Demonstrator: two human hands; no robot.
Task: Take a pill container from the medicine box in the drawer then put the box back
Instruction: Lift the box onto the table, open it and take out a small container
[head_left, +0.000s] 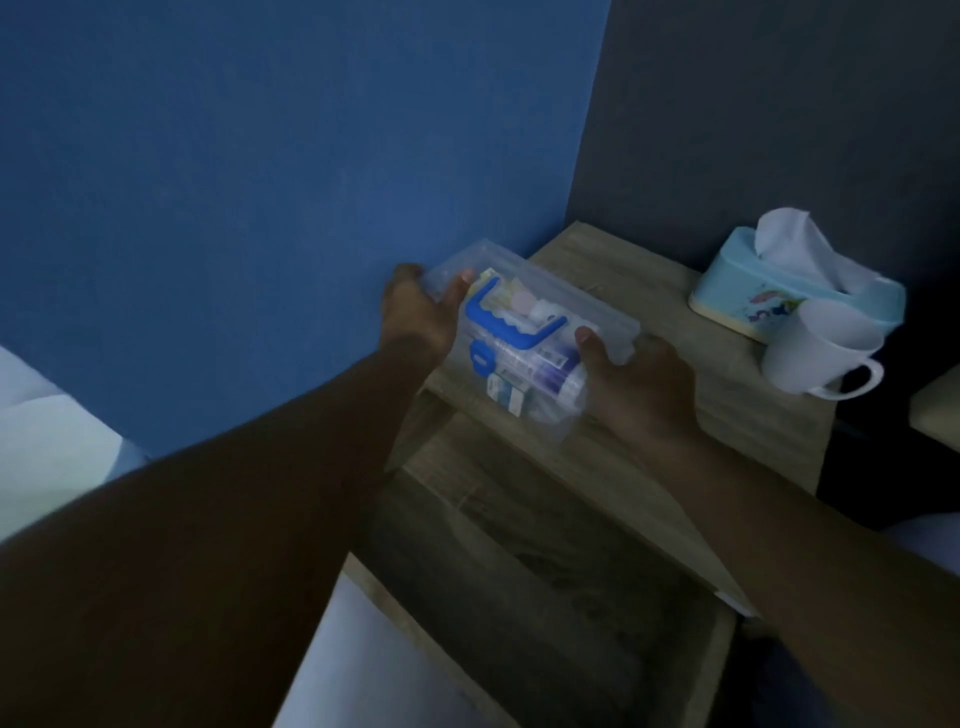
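Note:
A clear plastic medicine box (524, 332) with a blue handle and blue clasp is held over the front edge of the wooden bedside table (753, 415). Its lid is closed and several packets and a white bottle show through the plastic. My left hand (415, 312) grips its far left end. My right hand (639, 379) grips its near right end, thumb on the lid. Below the box, the wooden drawer (540, 561) stands pulled open, its inside dark.
A light blue tissue box (800, 296) with white tissue sticking out stands at the back right of the table. A white mug (815, 358) sits in front of it. A blue wall rises on the left, a dark wall behind. White bedding lies at the lower left.

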